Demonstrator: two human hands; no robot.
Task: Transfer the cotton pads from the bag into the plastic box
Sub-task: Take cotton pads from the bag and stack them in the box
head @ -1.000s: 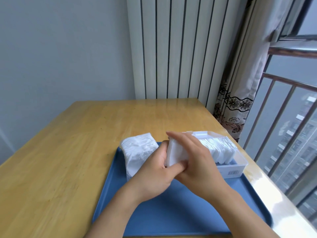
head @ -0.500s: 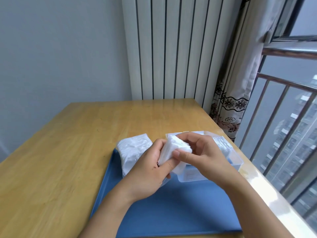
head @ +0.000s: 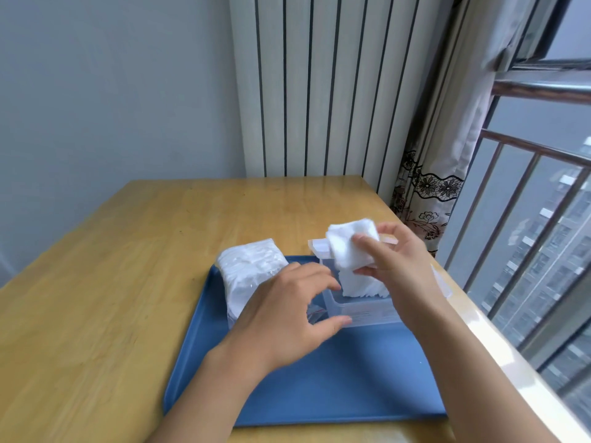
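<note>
**Cotton pads held over the box, ready to be set in**

While a small stack of cotton pads [head: 351, 248] was pinched between the thumb and fingers of the right hand [head: 404, 266], it was held just above the open plastic box [head: 367, 310], which stood at the far right of the blue tray [head: 319, 388]. More pads [head: 363, 284] were already seen standing on edge inside the box. The left hand [head: 287, 318] was spread open with nothing gripped, hovering near the box's left wall; whether it touched the box could not be told. The bag [head: 252, 276], still well filled with pads, lay at the far left of the tray, just beside the box.

The step in hand was judged to be the lowering of the held stack into the box. It would be done best if the stack were kept squared and upright, aligned with the pads already seated, and slid into the free space toward the box's near wall. The box should be steadied by the free hand, since so light a container might be pushed along the tray. The pinch should be released only once the stack was supported.
</note>
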